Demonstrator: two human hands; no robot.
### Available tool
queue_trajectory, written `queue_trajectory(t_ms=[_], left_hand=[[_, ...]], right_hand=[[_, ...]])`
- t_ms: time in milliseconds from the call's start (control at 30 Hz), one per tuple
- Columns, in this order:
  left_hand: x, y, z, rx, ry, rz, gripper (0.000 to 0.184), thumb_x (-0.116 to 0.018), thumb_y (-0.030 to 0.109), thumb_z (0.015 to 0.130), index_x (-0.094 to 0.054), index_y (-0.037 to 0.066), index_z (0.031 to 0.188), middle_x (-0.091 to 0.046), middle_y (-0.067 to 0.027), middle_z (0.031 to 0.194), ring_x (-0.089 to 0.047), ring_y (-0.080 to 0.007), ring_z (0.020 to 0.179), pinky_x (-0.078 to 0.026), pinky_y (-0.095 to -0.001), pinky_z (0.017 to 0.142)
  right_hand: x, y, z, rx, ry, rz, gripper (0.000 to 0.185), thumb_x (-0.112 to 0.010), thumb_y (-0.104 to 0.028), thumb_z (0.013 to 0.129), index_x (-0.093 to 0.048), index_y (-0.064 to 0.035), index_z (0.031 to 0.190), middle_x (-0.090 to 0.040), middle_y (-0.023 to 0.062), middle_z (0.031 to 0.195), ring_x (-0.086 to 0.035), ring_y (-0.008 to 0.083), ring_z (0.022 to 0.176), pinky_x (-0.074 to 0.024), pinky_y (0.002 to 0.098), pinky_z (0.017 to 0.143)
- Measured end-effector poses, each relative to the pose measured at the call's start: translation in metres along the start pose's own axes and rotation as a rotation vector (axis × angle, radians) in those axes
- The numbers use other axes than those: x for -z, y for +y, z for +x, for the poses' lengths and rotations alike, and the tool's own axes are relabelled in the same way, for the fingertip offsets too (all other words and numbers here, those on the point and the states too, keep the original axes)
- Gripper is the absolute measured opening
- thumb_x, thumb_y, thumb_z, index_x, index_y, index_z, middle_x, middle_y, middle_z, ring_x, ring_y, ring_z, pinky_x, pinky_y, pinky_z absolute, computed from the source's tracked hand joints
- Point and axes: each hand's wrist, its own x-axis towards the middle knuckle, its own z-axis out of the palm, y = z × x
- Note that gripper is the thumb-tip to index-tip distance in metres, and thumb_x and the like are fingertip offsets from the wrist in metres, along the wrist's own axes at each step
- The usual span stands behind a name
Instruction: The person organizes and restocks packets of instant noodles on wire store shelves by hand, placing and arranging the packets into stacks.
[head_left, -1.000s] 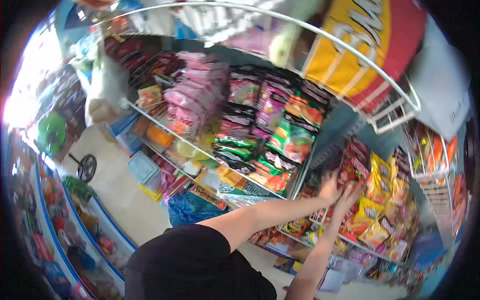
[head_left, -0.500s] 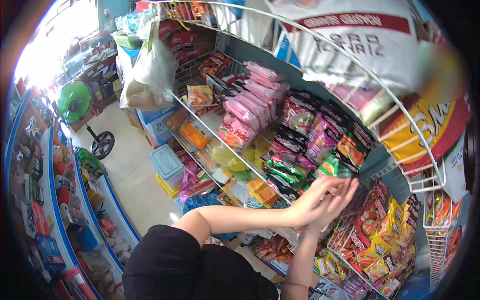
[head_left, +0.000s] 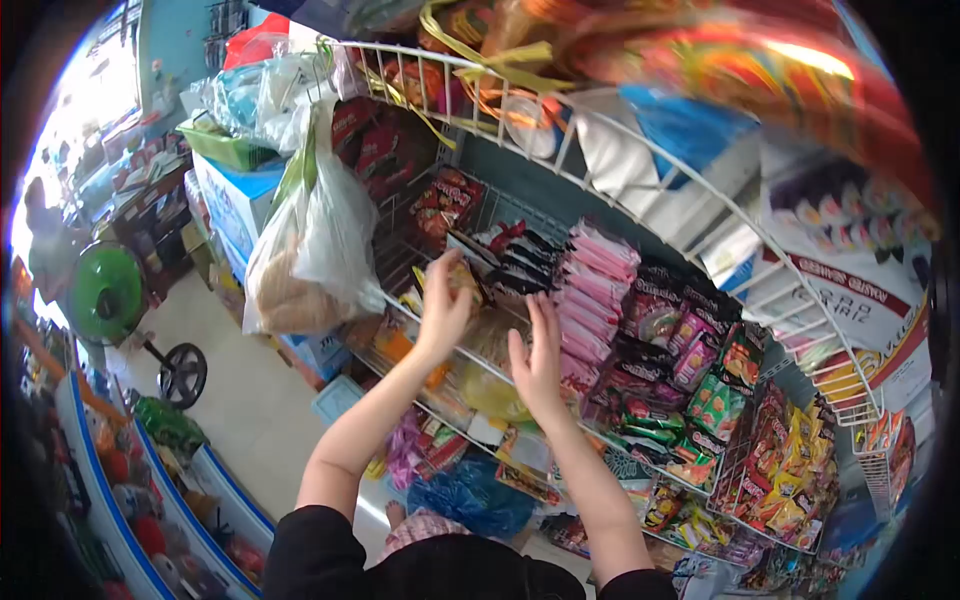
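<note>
My left hand (head_left: 447, 310) reaches over the wire shelf with its fingers bent around a small yellow noodle packet (head_left: 466, 284), which they partly hide. To its right my right hand (head_left: 538, 365) holds nothing; its fingers are apart and point up the shelf. Beside that hand stands a column of pink packets (head_left: 598, 290). Just beyond the fingertips lies a row of black packets (head_left: 522, 262). A red noodle packet (head_left: 445, 203) sits farther back on the shelf.
A white plastic bag (head_left: 325, 245) hangs at the shelf's left end. An upper wire rack (head_left: 690, 195) with bulky packages juts out overhead. Dark and green noodle packets (head_left: 715, 405) fill the shelf's right part. A green fan (head_left: 108, 293) stands on the floor at left.
My hands were together near the green packets at the right; now they are apart and farther left. My left fingers have closed around the yellow packet. The camera view has shifted left.
</note>
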Motion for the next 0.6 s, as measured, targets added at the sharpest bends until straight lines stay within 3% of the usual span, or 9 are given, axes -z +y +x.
queue_trajectory(t_ms=[33,100,233,300,400,467,533,567,600], left_hand=[[0.017,-0.034,0.021,-0.163,0.032,0.206,0.049,-0.051,-0.001,0.077,-0.041,0.0,0.125,-0.048,-0.0184,0.117,-0.051,-0.0303,0.107,-0.042,-0.0332,0.089],[0.04,-0.057,0.056,-0.242,0.035,0.35,0.049,-0.053,0.0,0.076,-0.042,-0.001,0.124,-0.048,-0.0199,0.117,-0.049,-0.0337,0.108,-0.04,-0.0366,0.092],[0.054,-0.103,0.116,-0.126,0.088,0.505,0.051,-0.054,0.006,0.076,-0.041,-0.003,0.125,-0.05,-0.0247,0.114,-0.047,-0.0398,0.108,-0.037,-0.0427,0.094],[0.05,-0.129,0.135,-0.099,0.115,0.502,0.052,-0.054,0.006,0.076,-0.041,-0.003,0.125,-0.049,-0.0253,0.115,-0.047,-0.0403,0.108,-0.037,-0.0431,0.094],[0.045,-0.161,0.157,-0.061,0.136,0.493,0.055,-0.054,0.006,0.075,-0.038,-0.002,0.127,-0.047,-0.0271,0.12,-0.045,-0.0417,0.112,-0.036,-0.0447,0.096],[0.047,-0.179,0.171,-0.021,0.071,0.595,0.056,-0.055,0.008,0.076,-0.037,-0.001,0.128,-0.046,-0.0274,0.122,-0.043,-0.0415,0.114,-0.034,-0.0451,0.099],[0.051,-0.21,0.185,-0.112,0.123,0.629,0.056,-0.056,0.009,0.076,-0.038,-0.001,0.128,-0.045,-0.0274,0.123,-0.043,-0.0415,0.115,-0.034,-0.0452,0.099],[0.053,-0.22,0.191,-0.205,0.173,0.67,0.057,-0.057,0.01,0.076,-0.038,-0.001,0.128,-0.045,-0.0275,0.123,-0.042,-0.0415,0.116,-0.033,-0.0453,0.1],[0.056,-0.231,0.193,-0.127,0.124,0.743,0.053,-0.057,0.015,0.079,-0.041,-0.005,0.125,-0.049,-0.0284,0.118,-0.046,-0.042,0.112,-0.038,-0.0441,0.094]], right_hand=[[-0.014,0.001,0.012,0.022,0.001,-0.09,0.048,-0.051,-0.013,0.09,-0.036,-0.0035,0.135,-0.034,0.0204,0.139,-0.031,0.037,0.13,-0.025,0.0432,0.106],[-0.042,-0.006,0.042,0.122,0.024,-0.15,0.05,-0.052,-0.012,0.088,-0.036,-0.0035,0.135,-0.035,0.0196,0.139,-0.033,0.0369,0.128,-0.027,0.0441,0.105],[-0.108,0.009,0.099,0.127,0.027,-0.184,0.053,-0.054,-0.012,0.086,-0.035,-0.0004,0.134,-0.034,0.0226,0.138,-0.034,0.0384,0.128,-0.0283,0.0411,0.106],[-0.144,0.034,0.121,-0.033,-0.017,-0.265,0.054,-0.054,-0.015,0.085,-0.036,0.0016,0.133,-0.035,0.0238,0.137,-0.033,0.039,0.127,-0.0281,0.0425,0.106],[-0.184,0.081,0.145,-0.083,-0.043,-0.412,0.055,-0.054,-0.018,0.083,-0.038,0.0024,0.13,-0.038,0.025,0.132,-0.036,0.0392,0.124,-0.0314,0.0431,0.103],[-0.197,0.088,0.159,-0.152,-0.023,-0.383,0.054,-0.054,-0.02,0.082,-0.039,0.0022,0.129,-0.043,0.0269,0.126,-0.039,0.0403,0.121,-0.0341,0.045,0.1],[-0.204,0.098,0.176,-0.381,-0.184,-0.279,0.052,-0.054,-0.021,0.082,-0.04,0.0022,0.126,-0.049,0.028,0.119,-0.043,0.042,0.117,-0.0345,0.0466,0.099],[-0.211,0.109,0.178,-0.332,-0.162,-0.361,0.051,-0.055,-0.025,0.081,-0.041,0.0024,0.122,-0.052,0.0293,0.114,-0.047,0.0443,0.112,-0.0368,0.0481,0.095],[-0.216,0.121,0.18,-0.334,-0.167,-0.372,0.051,-0.055,-0.025,0.081,-0.041,0.0024,0.122,-0.052,0.0293,0.114,-0.047,0.0443,0.112,-0.0368,0.0481,0.095]])
